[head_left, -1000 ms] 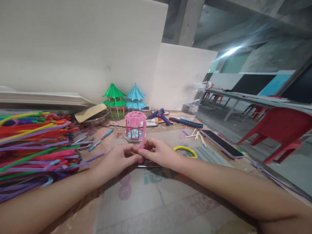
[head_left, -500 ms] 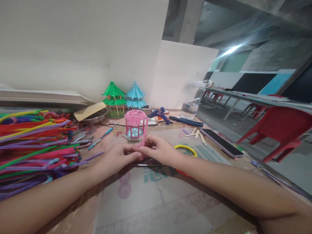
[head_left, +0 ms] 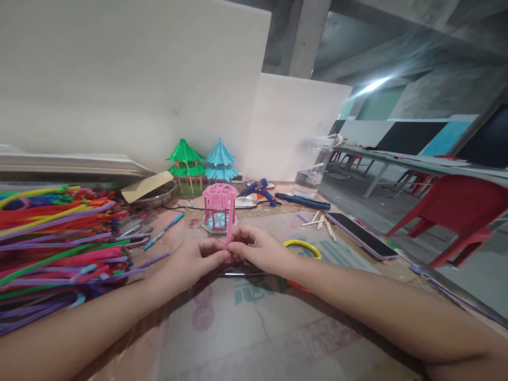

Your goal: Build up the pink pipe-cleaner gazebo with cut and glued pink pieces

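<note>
Pink and nearly upright, a thin strip [head_left: 230, 225] is pinched low by the fingers of the left hand [head_left: 200, 259] and right hand [head_left: 257, 248], nearer than a pink pavilion [head_left: 219, 194], with a green pavilion [head_left: 184, 153] and blue pavilion [head_left: 220, 154] farther back.

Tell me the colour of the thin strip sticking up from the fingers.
The thin strip is pink, showing best in the head view, the only one.

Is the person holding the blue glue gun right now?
No: the glue gun sits beyond the left hand and right hand, whose fingertips meet around a pink strip.
</note>
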Demonstrator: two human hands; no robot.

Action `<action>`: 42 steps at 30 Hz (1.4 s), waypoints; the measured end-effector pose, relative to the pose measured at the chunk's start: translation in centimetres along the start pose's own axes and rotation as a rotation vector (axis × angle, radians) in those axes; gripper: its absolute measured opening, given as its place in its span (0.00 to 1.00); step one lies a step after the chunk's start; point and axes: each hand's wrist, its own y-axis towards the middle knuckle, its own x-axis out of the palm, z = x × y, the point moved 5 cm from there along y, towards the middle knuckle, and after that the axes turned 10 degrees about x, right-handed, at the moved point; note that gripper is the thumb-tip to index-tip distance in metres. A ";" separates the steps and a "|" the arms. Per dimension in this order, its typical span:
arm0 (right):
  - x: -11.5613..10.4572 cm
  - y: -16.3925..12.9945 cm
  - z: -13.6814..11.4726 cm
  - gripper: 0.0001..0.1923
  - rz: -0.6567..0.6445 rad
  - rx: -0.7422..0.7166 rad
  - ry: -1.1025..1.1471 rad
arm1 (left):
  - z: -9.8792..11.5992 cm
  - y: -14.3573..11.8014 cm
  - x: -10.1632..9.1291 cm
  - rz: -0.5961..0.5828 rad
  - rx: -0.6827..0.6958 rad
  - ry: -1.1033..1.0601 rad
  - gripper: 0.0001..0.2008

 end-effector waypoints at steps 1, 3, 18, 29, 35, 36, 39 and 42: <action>0.0 0.1 0.1 0.06 0.003 0.004 0.004 | 0.0 0.0 0.0 0.008 -0.007 -0.017 0.13; 0.0 0.2 0.2 0.06 0.015 0.012 0.002 | 0.1 -0.1 0.0 0.026 -0.020 -0.043 0.13; 0.1 0.1 -0.2 0.05 0.056 0.015 -0.090 | 0.0 -0.1 -0.4 0.031 -0.035 -0.005 0.12; 0.2 -0.1 -0.6 0.04 0.046 -0.016 -0.076 | 0.2 -0.1 -0.2 0.016 -0.034 -0.008 0.13; 0.3 0.1 -0.4 0.05 0.014 -0.002 -0.027 | -0.3 -0.1 0.0 -0.007 -0.024 -0.070 0.12; 0.2 0.1 -0.3 0.05 0.014 0.001 -0.022 | -0.3 -0.1 0.0 -0.011 -0.024 -0.080 0.12; 0.1 0.3 0.0 0.07 0.021 -0.006 -0.022 | -0.4 0.0 0.0 -0.011 -0.035 -0.092 0.12; 0.0 0.4 0.2 0.09 0.029 -0.014 -0.031 | -0.5 -0.1 0.0 -0.009 -0.048 -0.098 0.12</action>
